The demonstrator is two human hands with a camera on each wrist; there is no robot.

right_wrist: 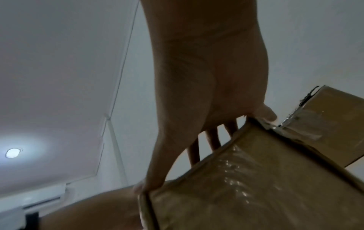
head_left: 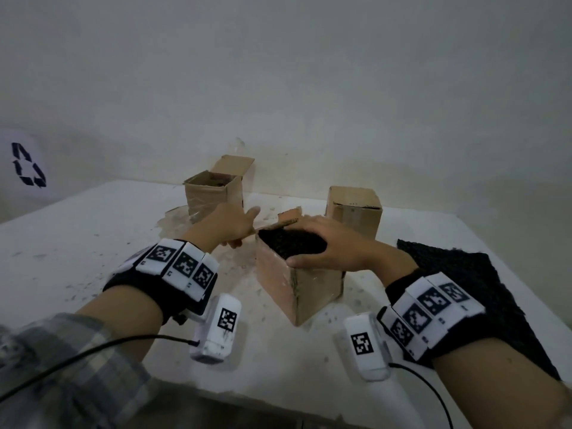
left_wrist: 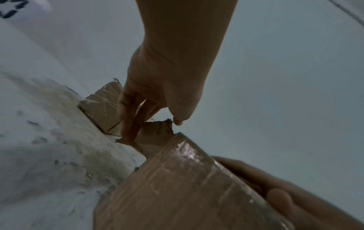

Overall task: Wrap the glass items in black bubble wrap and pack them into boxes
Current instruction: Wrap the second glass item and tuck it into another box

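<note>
White table (head_left: 93, 243) against a pale wall: the near box (head_left: 297, 286) holds a black bundle (head_left: 291, 244). Right hand (head_left: 331, 246) spreads loosely over it; left hand (head_left: 229, 226) pinches the flap (head_left: 278, 225).

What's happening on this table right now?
A person is packing a near cardboard box. The right hand presses a black bubble-wrapped bundle down into its open top, while the left hand holds back one of its flaps. Two more boxes stand behind: an open box and a closed box. A spare bubble wrap sheet lies to the right.
</note>
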